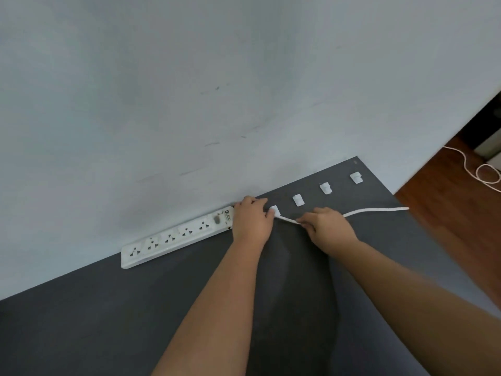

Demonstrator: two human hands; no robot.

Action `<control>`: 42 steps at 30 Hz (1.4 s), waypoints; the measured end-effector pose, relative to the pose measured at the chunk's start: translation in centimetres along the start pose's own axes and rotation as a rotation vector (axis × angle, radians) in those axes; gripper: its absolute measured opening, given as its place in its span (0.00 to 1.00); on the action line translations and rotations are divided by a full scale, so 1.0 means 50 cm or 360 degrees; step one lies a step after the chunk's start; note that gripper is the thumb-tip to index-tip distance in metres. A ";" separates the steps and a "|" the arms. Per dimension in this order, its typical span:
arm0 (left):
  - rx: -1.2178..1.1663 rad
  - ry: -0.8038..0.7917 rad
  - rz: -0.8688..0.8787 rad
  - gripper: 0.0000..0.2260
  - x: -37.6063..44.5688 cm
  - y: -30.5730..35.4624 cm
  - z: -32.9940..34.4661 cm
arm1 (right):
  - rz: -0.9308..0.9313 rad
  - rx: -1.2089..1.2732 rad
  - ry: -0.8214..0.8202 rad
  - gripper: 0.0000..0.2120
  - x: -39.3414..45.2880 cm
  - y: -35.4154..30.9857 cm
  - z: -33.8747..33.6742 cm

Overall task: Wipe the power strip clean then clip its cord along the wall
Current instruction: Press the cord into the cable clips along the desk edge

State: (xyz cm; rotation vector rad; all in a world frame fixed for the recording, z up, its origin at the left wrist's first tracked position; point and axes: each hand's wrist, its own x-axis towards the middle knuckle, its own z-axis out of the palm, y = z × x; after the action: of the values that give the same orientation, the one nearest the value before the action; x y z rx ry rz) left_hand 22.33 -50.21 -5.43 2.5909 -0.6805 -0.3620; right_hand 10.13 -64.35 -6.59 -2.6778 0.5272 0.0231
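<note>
A white power strip (173,236) with several sockets lies on the dark grey table (108,321), along the foot of the pale wall (189,90). Its white cord (376,210) runs right toward the table's edge. My left hand (250,221) rests at the strip's right end, thumb and fingers at the nearest white cable clip (275,211). My right hand (329,229) pinches the cord just right of that clip. Three more clips (298,200), (325,188), (356,177) sit in a row further right.
The table ends at the right, where a wooden floor (447,226) shows below. Another white cable (485,172) loops on that floor near dark furniture (488,126) at the far right.
</note>
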 end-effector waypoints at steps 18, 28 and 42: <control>0.0071 -0.0069 0.0174 0.12 0.033 0.026 0.021 | -0.0031 -0.0259 0.0126 0.13 0.063 0.013 0.007; -0.0166 0.0061 0.0112 0.16 0.028 0.018 0.059 | 0.0173 -0.0231 0.0037 0.13 0.047 0.123 -0.058; 0.0200 -0.0137 0.0403 0.11 0.103 0.105 0.084 | 0.0309 -0.0017 0.0349 0.10 0.076 0.129 -0.035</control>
State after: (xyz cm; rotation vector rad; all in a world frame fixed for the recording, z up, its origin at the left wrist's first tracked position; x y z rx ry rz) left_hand 23.10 -58.42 -7.35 2.5747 -1.0800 -0.3610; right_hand 11.19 -71.83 -7.86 -2.6447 0.8562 -0.2147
